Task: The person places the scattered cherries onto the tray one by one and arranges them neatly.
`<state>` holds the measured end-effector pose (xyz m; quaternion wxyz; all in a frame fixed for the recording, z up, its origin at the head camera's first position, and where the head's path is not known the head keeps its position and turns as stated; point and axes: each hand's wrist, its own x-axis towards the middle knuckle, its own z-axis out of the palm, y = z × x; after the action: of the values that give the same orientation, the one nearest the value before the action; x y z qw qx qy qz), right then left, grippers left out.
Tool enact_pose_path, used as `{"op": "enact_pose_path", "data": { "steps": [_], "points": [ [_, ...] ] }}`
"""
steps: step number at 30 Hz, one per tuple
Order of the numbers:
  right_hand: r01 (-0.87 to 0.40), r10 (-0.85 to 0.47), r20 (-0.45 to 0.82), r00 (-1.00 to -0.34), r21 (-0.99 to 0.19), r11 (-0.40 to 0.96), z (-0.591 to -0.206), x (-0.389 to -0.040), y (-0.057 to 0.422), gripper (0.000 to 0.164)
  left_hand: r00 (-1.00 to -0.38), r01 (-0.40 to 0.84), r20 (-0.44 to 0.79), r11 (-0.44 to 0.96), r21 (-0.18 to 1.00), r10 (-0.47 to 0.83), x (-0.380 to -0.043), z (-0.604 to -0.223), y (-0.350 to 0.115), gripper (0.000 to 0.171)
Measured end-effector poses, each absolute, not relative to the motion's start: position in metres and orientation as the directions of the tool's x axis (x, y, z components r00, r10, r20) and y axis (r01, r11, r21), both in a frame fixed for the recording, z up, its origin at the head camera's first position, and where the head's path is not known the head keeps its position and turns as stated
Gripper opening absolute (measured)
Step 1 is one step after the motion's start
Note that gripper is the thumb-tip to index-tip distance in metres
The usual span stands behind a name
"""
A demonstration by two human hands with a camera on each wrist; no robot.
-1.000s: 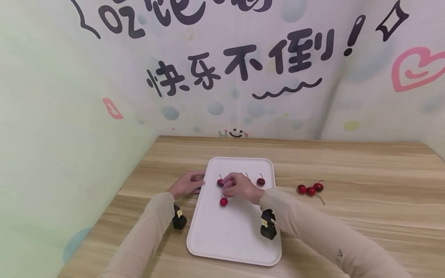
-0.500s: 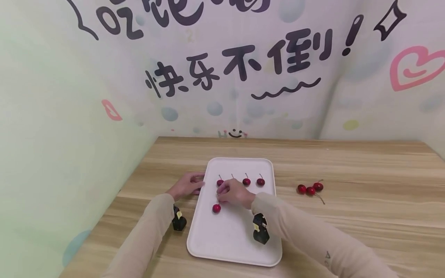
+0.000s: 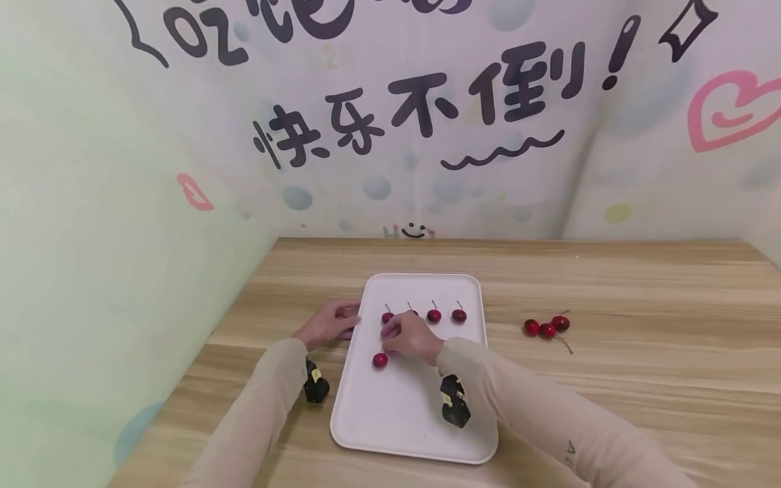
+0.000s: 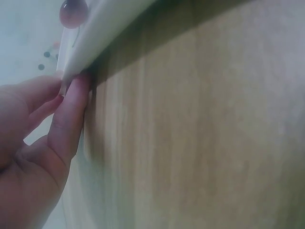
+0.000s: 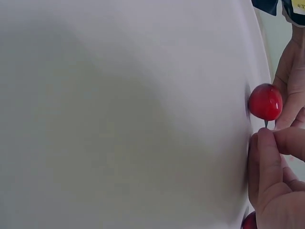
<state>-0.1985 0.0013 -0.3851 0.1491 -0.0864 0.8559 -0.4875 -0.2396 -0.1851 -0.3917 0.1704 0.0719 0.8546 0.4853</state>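
A white rectangular tray (image 3: pixel 421 430) lies lengthwise on the wooden table. My right hand (image 3: pixel 412 339) is low over its left half, thumb and fingertips pinching the stem of a red cherry (image 5: pixel 266 102). That cherry sits at the tray floor, in front of the fingers. Behind the hand, several dark red cherries (image 3: pixel 434 316) form a row across the far part of the tray, stems pointing away; the hand partly covers one. My left hand (image 3: pixel 329 322) holds the tray's left edge, with the rim (image 4: pixel 81 59) between thumb and fingers in the left wrist view.
Three more cherries (image 3: pixel 547 331) lie bunched on the table (image 3: pixel 641 298) to the right of the tray. A printed cloth backdrop (image 3: pixel 366 196) rises behind the table's far edge. Both wrists carry small black devices (image 3: pixel 454 401).
My right hand has moved left and slightly nearer with the cherry, setting it closer to the tray's left side, then nearly stopped. The left hand stays at the edge.
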Motion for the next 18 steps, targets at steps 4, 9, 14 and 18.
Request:
{"op": "enact_pose_path", "data": {
  "steps": [4,9,14,18],
  "points": [
    [-0.027,-0.284,-0.139,-0.949,-0.859,0.51,-0.3844,-0.1963,-0.0015,0.016,-0.93,-0.038,-0.219,0.515,0.856,0.295,-0.2401,-0.3921,-0.1855,0.042],
    [-0.037,-0.276,-0.125,-0.953,-0.856,0.516,-0.3852,-0.1958,-0.0031,0.015,-0.933,-0.041,-0.22,0.522,0.852,0.286,-0.2401,-0.3928,-0.1849,0.042],
    [-0.044,-0.281,-0.127,-0.951,-0.846,0.531,-0.3862,-0.1963,-0.0023,0.017,-0.937,-0.048,-0.219,0.52,0.853,0.273,-0.2391,-0.3927,-0.1842,0.041],
    [-0.045,-0.287,-0.133,-0.949,-0.841,0.539,-0.3843,-0.1959,-0.0014,0.018,-0.937,-0.039,-0.214,0.525,0.85,0.277,-0.2385,-0.3924,-0.1842,0.041]
  ]
}}
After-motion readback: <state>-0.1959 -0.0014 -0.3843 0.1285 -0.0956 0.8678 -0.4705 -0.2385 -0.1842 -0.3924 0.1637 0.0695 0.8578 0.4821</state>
